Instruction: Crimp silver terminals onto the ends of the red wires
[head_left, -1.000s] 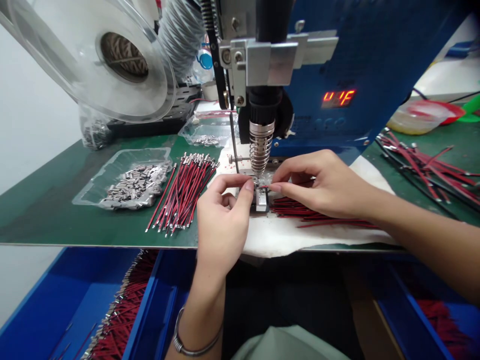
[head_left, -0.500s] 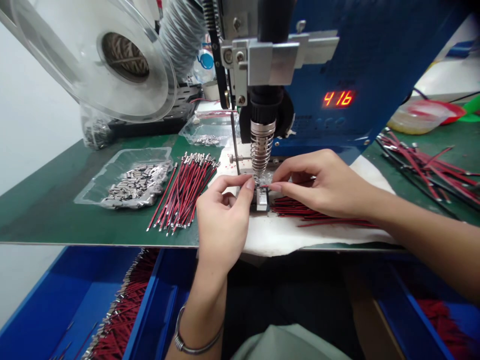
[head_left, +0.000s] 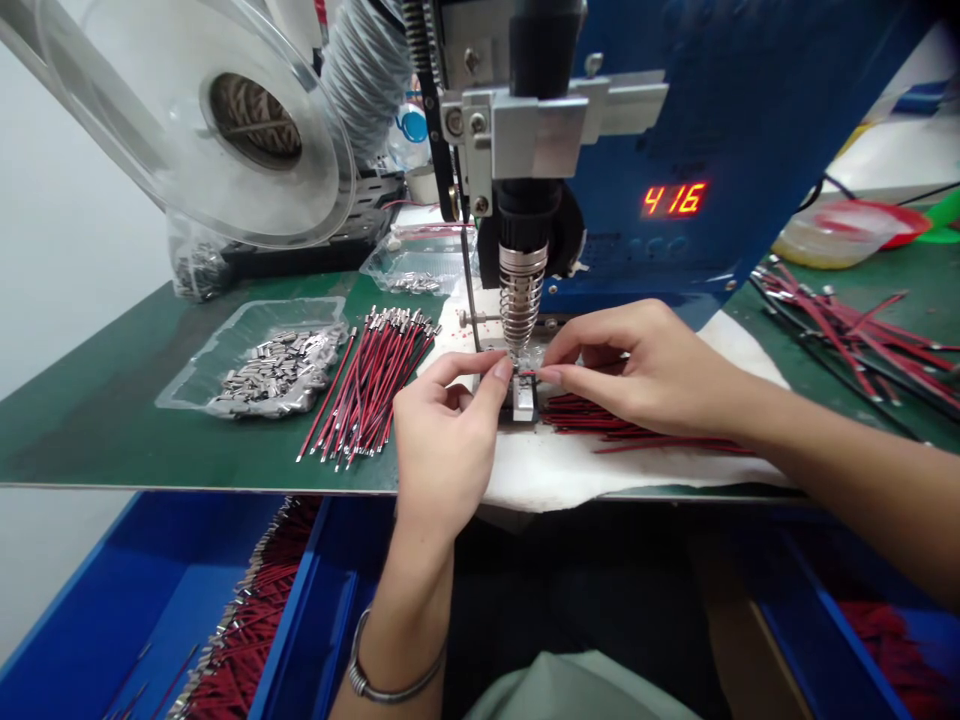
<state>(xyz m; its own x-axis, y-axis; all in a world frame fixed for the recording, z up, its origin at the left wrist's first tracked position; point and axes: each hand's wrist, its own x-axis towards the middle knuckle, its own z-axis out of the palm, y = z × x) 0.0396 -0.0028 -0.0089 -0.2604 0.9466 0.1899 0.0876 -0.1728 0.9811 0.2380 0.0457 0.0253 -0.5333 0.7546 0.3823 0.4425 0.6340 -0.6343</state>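
My left hand point(head_left: 450, 430) is closed in a pinch at the small metal fixture point(head_left: 523, 400) under the soldering head. What its fingertips hold is too small and covered to make out. From the other side, my right hand point(head_left: 637, 365) pinches a short red wire point(head_left: 529, 373), whose end lies over the fixture between both hands. Just above the fingertips hangs the soldering head point(head_left: 523, 285) with its coiled spring; its tip is hard to see. Beneath my right hand, a bundle of red and black wires point(head_left: 592, 415) rests on white paper point(head_left: 555, 475).
Left on the green table point(head_left: 97, 410) are a clear tray point(head_left: 180, 385) of metal connectors and a pile of wires with connectors point(head_left: 367, 385). A blue machine point(head_left: 622, 240) showing 416 stands behind. More wires point(head_left: 855, 330) lie right. Blue bins point(head_left: 97, 590) sit below the edge.
Both hands keep their pinches at the fixture with hardly any movement. The view has shifted very slightly.
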